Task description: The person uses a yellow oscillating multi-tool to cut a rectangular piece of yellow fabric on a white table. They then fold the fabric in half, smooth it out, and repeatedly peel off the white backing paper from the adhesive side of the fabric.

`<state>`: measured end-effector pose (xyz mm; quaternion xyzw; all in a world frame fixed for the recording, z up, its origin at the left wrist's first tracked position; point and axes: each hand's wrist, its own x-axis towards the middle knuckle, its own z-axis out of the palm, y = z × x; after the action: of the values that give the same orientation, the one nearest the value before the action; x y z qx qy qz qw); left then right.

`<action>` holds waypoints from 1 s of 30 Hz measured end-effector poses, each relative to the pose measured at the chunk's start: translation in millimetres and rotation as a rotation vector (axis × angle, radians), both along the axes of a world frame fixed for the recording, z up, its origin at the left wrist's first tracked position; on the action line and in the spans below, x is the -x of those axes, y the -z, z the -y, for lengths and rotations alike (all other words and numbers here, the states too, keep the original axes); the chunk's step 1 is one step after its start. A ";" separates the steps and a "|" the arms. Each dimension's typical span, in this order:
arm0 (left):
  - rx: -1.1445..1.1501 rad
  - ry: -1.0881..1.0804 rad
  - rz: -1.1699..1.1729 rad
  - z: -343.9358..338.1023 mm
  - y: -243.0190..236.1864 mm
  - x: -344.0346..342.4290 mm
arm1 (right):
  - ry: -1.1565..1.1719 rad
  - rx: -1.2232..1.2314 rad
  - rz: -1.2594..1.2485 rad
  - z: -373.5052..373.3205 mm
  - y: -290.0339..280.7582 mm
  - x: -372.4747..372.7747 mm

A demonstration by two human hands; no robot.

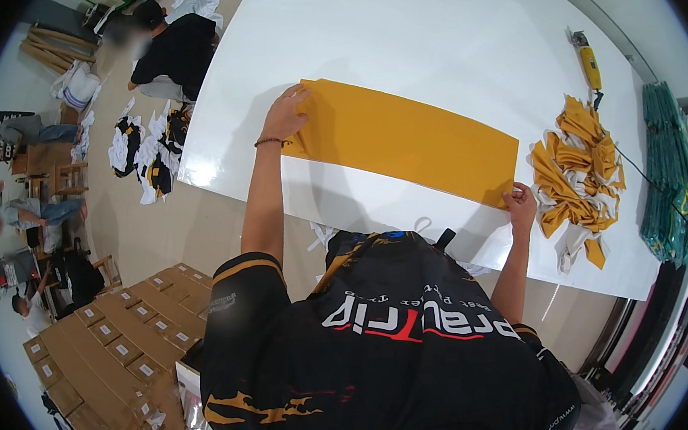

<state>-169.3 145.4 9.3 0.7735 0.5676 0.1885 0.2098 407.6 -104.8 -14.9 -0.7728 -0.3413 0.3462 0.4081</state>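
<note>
A long mustard-yellow fabric piece (411, 137) lies flat across the near part of the white table (428, 47), slanting down to the right. My left hand (284, 116), with a bracelet at the wrist, grips its left end, thumb and fingers at the edge. Below that hand the end looks slightly rumpled, with a small dark mark. At the near right corner my right hand (521, 203) pinches the fabric between thumb and fingers. Whether it is one layer or several I cannot tell.
Yellow and white fabric scraps (576, 180) are heaped at the right. Beyond them lies a yellow handheld electric cutter (589, 66) with a cord. Green plastic-wrapped bundles (664, 174) line the right side. Cardboard boxes (127, 337) stand lower left; a person in black (178, 54) crouches beyond the table's left edge.
</note>
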 end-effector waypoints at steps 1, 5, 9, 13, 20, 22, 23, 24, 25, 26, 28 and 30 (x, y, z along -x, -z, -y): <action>0.025 -0.009 -0.007 -1.3 -0.8 -1.6 | 0.014 -0.003 -0.017 1.2 -1.8 0.6; 0.016 0.000 0.164 2.2 4.5 0.8 | 0.000 -0.018 0.035 6.4 4.3 -4.1; -0.040 -0.060 0.207 -7.7 13.2 -5.0 | 0.003 -0.009 0.034 4.4 4.1 -4.6; -0.021 -0.450 0.147 -12.9 18.7 -15.9 | -0.008 0.007 0.029 2.5 0.1 -4.1; 0.040 -0.380 0.232 3.2 17.2 -33.8 | 0.009 -0.028 0.018 4.8 1.6 -4.1; 0.076 -0.255 0.139 6.5 9.6 -32.8 | 0.008 -0.055 0.000 5.4 6.5 -5.4; 0.009 -0.244 0.134 6.1 15.6 -29.8 | 0.007 -0.045 0.008 4.8 5.8 -5.2; -0.057 -0.232 0.128 3.8 25.9 -26.6 | 0.006 -0.036 0.017 4.4 4.5 -5.8; -0.123 -0.221 0.121 2.1 30.1 -23.3 | 0.005 -0.026 0.025 3.4 3.5 -5.0; -0.156 -0.248 0.109 -0.3 33.4 -18.1 | 0.007 -0.028 0.010 2.1 4.2 -4.5; -0.222 -0.296 0.093 -3.6 33.2 -13.5 | 0.017 -0.035 -0.013 0.7 3.2 -4.8; -0.070 -0.349 0.166 -2.3 26.3 -13.6 | 0.026 -0.019 -0.001 2.3 2.1 -5.1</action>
<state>-155.7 147.6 -17.0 0.6518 0.6671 0.3047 0.1929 412.7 -107.1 -16.9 -0.7731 -0.3343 0.3381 0.4198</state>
